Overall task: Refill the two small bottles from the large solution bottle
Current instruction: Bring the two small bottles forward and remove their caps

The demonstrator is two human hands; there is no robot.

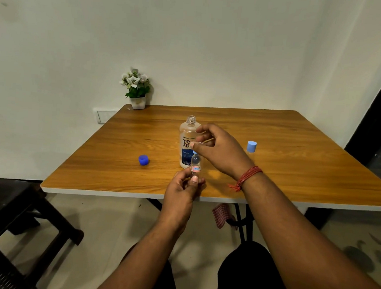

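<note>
The large solution bottle (187,141) stands uncapped at the middle of the wooden table (297,166). Its dark blue cap (143,159) lies to the left on the tabletop. My left hand (182,194) holds a small clear bottle (196,164) upright by its base, just in front of the large bottle. My right hand (218,150) hovers over it, thumb and fingers at the small bottle's light blue cap, which is mostly hidden. A second small bottle with a light blue cap (251,148) stands to the right, behind my right wrist.
A small white pot of artificial flowers (136,90) sits at the table's far left corner by the wall. A dark chair (8,216) stands at the left of the table. A checked cloth (221,215) hangs under the table edge.
</note>
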